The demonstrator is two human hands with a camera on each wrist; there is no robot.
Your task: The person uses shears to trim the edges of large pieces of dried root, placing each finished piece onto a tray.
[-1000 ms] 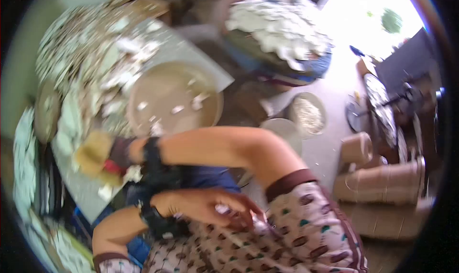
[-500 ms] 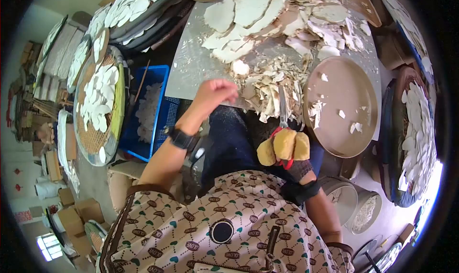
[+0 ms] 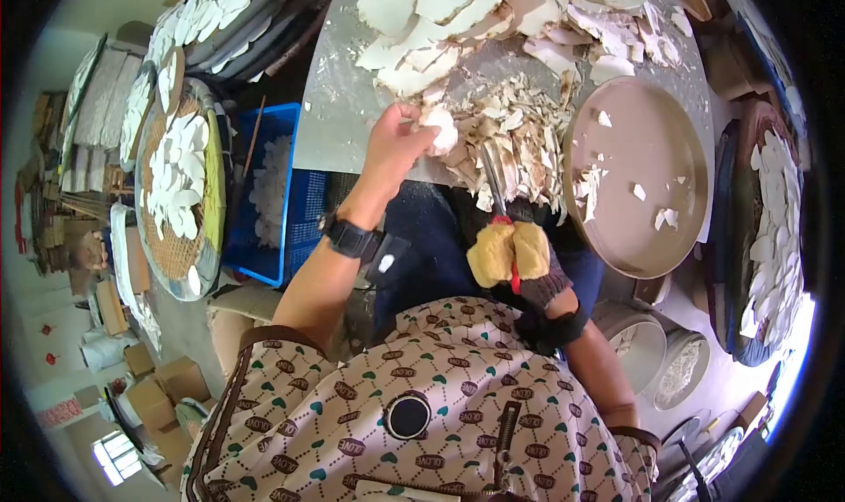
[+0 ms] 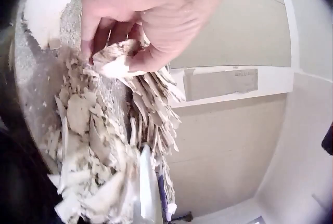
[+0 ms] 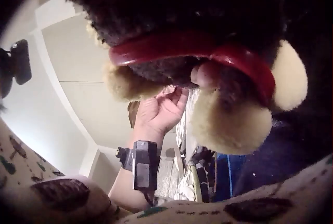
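My bare left hand (image 3: 393,146) pinches a small whitish, brown-edged piece (image 3: 443,132) between thumb and fingers at the table's near edge. The left wrist view shows the piece (image 4: 115,66) under the fingertips. In a dark knit glove with yellow foam pads, my right hand (image 3: 521,254) grips red-handled scissors (image 3: 491,175). Their blades point away from me, over the near side of a heap of trimmed scraps (image 3: 519,131). In the right wrist view, a red handle loop (image 5: 156,49) passes around the gloved fingers.
Larger whitish slabs (image 3: 453,5) lie farther back on the grey table (image 3: 339,119). A round tan tray (image 3: 638,176) with a few crumbs stands right of the heap. Left of my legs is a blue crate (image 3: 286,229), beside a woven tray (image 3: 172,238) of white slices. Buckets (image 3: 647,348) stand at lower right.
The head view has swung round from a blurred, turned look. My left hand, empty half a second ago, now holds the whitish piece. The scissors have shifted slightly left.
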